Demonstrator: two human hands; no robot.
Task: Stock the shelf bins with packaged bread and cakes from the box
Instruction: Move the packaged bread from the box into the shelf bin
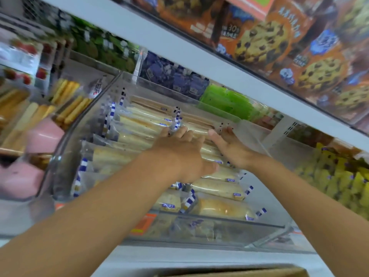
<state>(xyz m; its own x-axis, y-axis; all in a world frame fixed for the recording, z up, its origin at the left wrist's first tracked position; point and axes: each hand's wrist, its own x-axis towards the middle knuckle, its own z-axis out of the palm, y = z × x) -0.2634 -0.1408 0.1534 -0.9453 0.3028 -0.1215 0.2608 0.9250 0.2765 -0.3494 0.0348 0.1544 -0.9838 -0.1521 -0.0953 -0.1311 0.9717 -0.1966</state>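
Head view. Clear bin (pixel 219 230) on shelf, filled w/ two rows of bread packs (pixel 218 189). L hand (pixel 183 156): back to camera, fingers (pixel 180 132) bent, tips hooked over upright packs at rear of right-hand row; thumb spread, lying on a pack nearer the front. R hand (pixel 231 148): just beside L hand, fingers straight, touching same row, thumb raised; fingertips partly hidden. Cardboard box (pixel 229 273): edge only, below shelf, at bottom of frame.
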